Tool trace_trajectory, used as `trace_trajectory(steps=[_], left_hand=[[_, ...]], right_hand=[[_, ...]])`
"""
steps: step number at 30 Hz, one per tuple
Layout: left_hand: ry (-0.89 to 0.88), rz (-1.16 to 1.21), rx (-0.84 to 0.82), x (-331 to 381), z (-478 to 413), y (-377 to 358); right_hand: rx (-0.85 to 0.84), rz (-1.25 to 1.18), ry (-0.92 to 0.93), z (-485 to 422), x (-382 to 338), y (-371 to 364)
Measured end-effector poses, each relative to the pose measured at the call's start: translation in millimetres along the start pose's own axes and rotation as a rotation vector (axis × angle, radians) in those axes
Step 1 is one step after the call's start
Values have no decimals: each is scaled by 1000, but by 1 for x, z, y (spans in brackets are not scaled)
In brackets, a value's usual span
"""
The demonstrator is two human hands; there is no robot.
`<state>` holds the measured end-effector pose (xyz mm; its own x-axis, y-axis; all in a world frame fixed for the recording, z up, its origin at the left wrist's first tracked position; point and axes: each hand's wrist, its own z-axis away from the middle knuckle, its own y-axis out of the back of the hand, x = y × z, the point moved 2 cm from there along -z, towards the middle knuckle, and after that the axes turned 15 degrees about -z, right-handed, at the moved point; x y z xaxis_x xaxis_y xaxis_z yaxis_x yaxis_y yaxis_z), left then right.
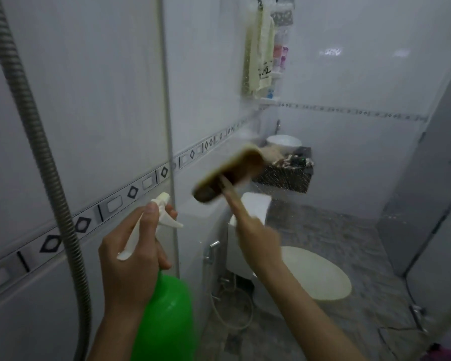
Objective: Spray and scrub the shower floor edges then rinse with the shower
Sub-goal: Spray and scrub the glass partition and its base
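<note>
My left hand grips the white trigger head of a green spray bottle, held upright at chest height with its nozzle toward the glass shower panel. My right hand holds the handle of a brown scrub brush, whose head is raised and blurred against the glass panel. A ribbed metal shower hose hangs down the tiled wall on the left. The grey mottled floor lies beyond the glass.
Behind the glass stand a white toilet with its lid down, a basin on a dark speckled counter, and a hanging towel with a shelf of bottles. A door is at right. A bidet hose hangs by the toilet.
</note>
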<state>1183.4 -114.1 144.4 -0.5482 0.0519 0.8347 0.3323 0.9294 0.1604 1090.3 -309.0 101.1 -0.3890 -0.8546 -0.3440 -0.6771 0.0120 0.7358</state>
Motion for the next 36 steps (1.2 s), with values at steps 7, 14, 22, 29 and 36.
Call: trace_trajectory(steps=[7,14,22,29,36], left_hand=[[18,31,31,-4,0,9],[41,5,0,-10,6,2],[49,48,-24,-9,18,-12],[67,47,-118,-11,40,-44],[104,8,-198,-9,73,-72]], right_hand=[[-18,27,-1,-15,1,5],[18,37,28,-2,-1,20],[171,32,25,18,43,59],[215,2,-61,98,85,62],[320,-6,-42,90,101,79]])
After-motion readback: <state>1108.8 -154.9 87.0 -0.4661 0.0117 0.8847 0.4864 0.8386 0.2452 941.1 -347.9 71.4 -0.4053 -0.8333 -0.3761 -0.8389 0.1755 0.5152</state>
